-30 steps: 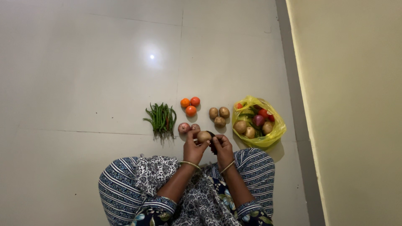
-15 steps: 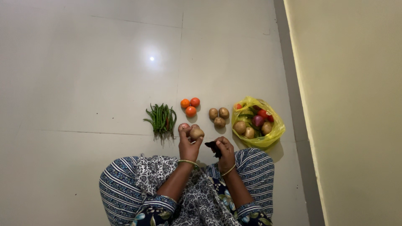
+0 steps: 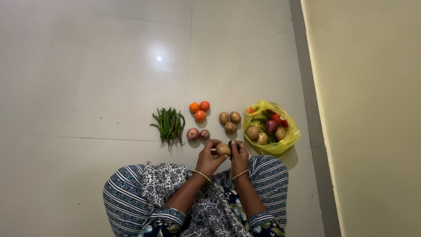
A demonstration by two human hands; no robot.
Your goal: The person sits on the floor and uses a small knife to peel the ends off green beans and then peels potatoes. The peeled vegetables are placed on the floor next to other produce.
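A person sits on a pale tiled floor (image 3: 87, 87), seen from above. From left to right lie a bundle of long green beans (image 3: 169, 124), two small reddish onions (image 3: 198, 134), three round orange tomatoes (image 3: 199, 109), three brown potatoes (image 3: 230, 121) and an open yellow plastic bag of mixed vegetables (image 3: 285, 138) near the right wall (image 3: 372, 109). Just before the knees, the left hand (image 3: 209, 158) grips a round brown potato (image 3: 222, 149); it shows no clear long axis. The right hand (image 3: 239, 157) touches that potato's right side, closed on something dark. Open floor spreads left and ahead.
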